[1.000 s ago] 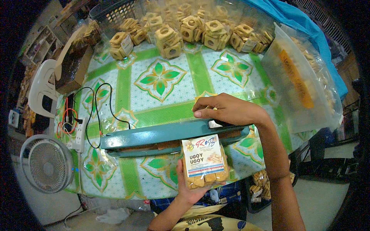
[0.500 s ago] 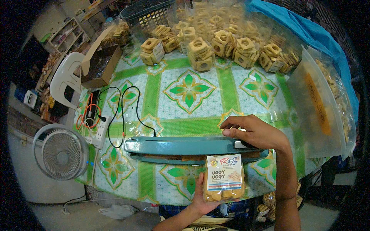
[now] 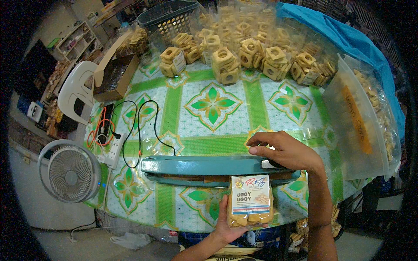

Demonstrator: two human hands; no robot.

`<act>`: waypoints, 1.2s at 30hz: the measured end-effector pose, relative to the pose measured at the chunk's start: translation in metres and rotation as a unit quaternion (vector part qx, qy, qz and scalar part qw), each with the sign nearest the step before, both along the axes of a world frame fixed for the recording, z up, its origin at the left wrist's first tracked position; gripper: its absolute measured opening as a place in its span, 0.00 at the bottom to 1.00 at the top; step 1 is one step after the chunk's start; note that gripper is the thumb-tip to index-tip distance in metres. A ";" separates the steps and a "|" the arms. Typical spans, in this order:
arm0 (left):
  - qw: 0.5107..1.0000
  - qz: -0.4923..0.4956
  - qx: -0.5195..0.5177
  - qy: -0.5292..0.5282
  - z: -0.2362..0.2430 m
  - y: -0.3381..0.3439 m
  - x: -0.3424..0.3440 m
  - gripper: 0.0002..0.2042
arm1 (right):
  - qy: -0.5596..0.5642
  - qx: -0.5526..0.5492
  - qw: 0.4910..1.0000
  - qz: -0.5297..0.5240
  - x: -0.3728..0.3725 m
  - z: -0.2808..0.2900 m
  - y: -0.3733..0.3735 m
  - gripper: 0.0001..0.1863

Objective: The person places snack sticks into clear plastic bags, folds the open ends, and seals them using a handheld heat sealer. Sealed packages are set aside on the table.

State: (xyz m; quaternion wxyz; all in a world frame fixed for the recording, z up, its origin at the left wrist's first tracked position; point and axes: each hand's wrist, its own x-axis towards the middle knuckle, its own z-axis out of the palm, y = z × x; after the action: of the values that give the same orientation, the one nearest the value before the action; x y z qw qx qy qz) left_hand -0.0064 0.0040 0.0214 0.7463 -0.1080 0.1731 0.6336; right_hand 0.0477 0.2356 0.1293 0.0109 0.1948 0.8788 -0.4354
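A teal bar heat sealer [image 3: 200,165] lies across the near part of the table. My left hand [image 3: 228,227] grips a clear pack of biscuits [image 3: 251,217] from below and its left side; a printed white label faces up. The top edge of the pack meets the sealer's front near its right end, and whether it lies between the jaws is hidden. My right hand [image 3: 285,150] rests its heel over the black-and-white end of the sealer's upper arm. Its fingers stretch left above the arm, bent a little, with nothing in them.
Several bagged stacks of ring-shaped biscuits [image 3: 226,65] stand at the back, near a dark basket [image 3: 167,19]. An open cardboard box [image 3: 115,78], power strip [image 3: 115,150] with cords, and fan [image 3: 69,172] are left. A large translucent bag [image 3: 359,126] stands right.
Little differs. The view has shifted slightly, and the pack sits a touch further left. Both hands keep their hold and position at the sealer.
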 end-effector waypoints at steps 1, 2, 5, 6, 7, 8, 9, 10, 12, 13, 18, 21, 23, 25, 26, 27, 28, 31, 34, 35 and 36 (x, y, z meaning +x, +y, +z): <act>1.000 -0.004 0.009 -0.003 -0.001 0.000 -0.001 0.52 | 0.000 -0.004 1.000 -0.001 0.000 0.000 0.000 0.21; 1.000 -0.005 0.006 -0.009 -0.001 0.000 -0.001 0.52 | 0.000 -0.004 1.000 -0.001 0.000 0.000 0.000 0.21; 1.000 0.001 -0.007 0.013 -0.001 0.000 0.000 0.53 | 0.002 0.001 1.000 0.001 0.001 0.001 0.000 0.20; 1.000 0.000 -0.019 0.023 -0.001 0.000 0.000 0.53 | 0.001 0.000 1.000 -0.001 0.001 0.001 0.000 0.20; 0.999 0.001 -0.023 0.023 -0.001 -0.001 0.001 0.53 | 0.005 0.003 1.000 0.001 0.001 0.000 0.000 0.20; 1.000 0.003 -0.019 0.017 -0.002 -0.001 0.001 0.53 | 0.008 0.006 1.000 0.002 0.001 0.000 0.000 0.20; 1.000 0.000 -0.020 0.015 -0.002 -0.001 0.001 0.53 | 0.012 0.012 1.000 0.003 0.001 0.000 0.000 0.20; 1.000 -0.002 -0.013 0.008 -0.003 -0.001 0.001 0.53 | 0.016 0.018 1.000 0.002 0.001 -0.001 0.000 0.20; 1.000 -0.002 -0.009 0.003 -0.006 -0.002 0.000 0.53 | 0.019 0.021 1.000 0.003 0.001 -0.002 0.000 0.20; 1.000 -0.001 -0.014 0.006 -0.007 -0.002 0.000 0.53 | 0.019 0.016 1.000 0.003 0.001 -0.003 0.000 0.20; 0.999 0.007 -0.021 -0.036 -0.008 -0.004 0.001 0.53 | 0.027 0.021 0.999 -0.001 0.003 -0.004 0.000 0.20; 0.999 0.004 -0.015 -0.037 -0.003 -0.002 0.000 0.53 | 0.026 0.021 0.999 0.016 0.003 -0.003 0.001 0.19; 1.000 -0.007 -0.008 -0.001 0.000 -0.002 0.000 0.53 | 0.014 0.024 1.000 0.011 0.002 -0.002 0.001 0.19; 0.999 -0.001 -0.002 -0.033 0.001 -0.002 -0.001 0.53 | 0.011 0.027 1.000 0.011 0.002 -0.001 0.000 0.19; 1.000 -0.014 -0.001 0.010 0.000 -0.002 -0.001 0.53 | 0.011 0.029 0.999 0.010 0.002 -0.001 0.000 0.19; 1.000 -0.014 0.002 0.003 -0.002 -0.003 -0.001 0.53 | 0.016 0.031 0.999 0.009 0.002 -0.001 0.000 0.19; 0.998 0.004 0.000 -0.058 -0.004 -0.003 0.000 0.54 | 0.020 0.037 0.999 0.010 0.002 -0.002 0.000 0.19; 0.997 0.010 -0.038 -0.060 -0.011 -0.005 0.001 0.54 | 0.041 0.051 0.998 0.012 0.002 -0.005 0.000 0.19; 0.982 0.017 0.076 -0.175 -0.011 -0.006 0.000 0.53 | 0.043 0.058 0.997 0.016 0.003 -0.007 0.001 0.19; 0.990 0.003 0.065 -0.128 -0.010 -0.006 -0.001 0.52 | 0.042 0.059 0.997 0.014 0.003 -0.008 0.001 0.19; 0.997 -0.008 0.028 -0.076 -0.007 -0.008 -0.001 0.53 | 0.050 0.059 0.997 0.012 0.004 -0.008 0.001 0.19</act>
State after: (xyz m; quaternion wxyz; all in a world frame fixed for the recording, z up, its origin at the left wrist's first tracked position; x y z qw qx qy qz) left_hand -0.0074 -0.0036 0.0140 0.7650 -0.1338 0.0986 0.6223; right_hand 0.0512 0.2363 0.1209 -0.0389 0.1626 0.9048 -0.3915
